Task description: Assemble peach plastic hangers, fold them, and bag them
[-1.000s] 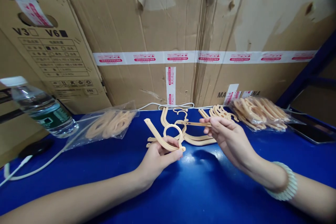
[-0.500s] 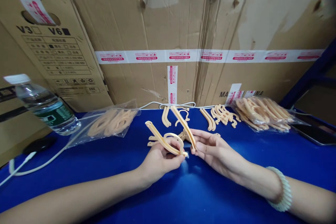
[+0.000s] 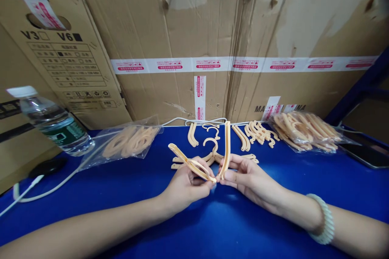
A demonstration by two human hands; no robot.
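Filling the background, brown cardboard (image 3: 170, 32) stands behind the blue desk (image 3: 249, 226), which spreads out under my forearms. Two clear bags (image 3: 305, 131) of beige parts lie on it, one at each side. Past my fingers, near the middle of the desk, rest beige hangers (image 3: 214, 156), arms spread, a rounded hook curling up from them. Up in front of those, my left hand (image 3: 188, 190) is closed round a hanger piece (image 3: 180, 154): a pale, smooth, wood-coloured arm, slanting up and leftward to a rounded tip, with a curved part seen almost edge-on as a narrow loop beside it. My right hand (image 3: 252, 180) pinches a single strip (image 3: 227, 141) near its foot; it stands nearly upright, bowing slightly toward the bottom, its hollow channel showing a deeper amber between pale rims. The lower ends of both sit just beside each other at my fingertips, and I can't tell whether they touch. Smaller still, loose hooks (image 3: 258, 131) lie jumbled farther back on the right, all in the same matte beige.
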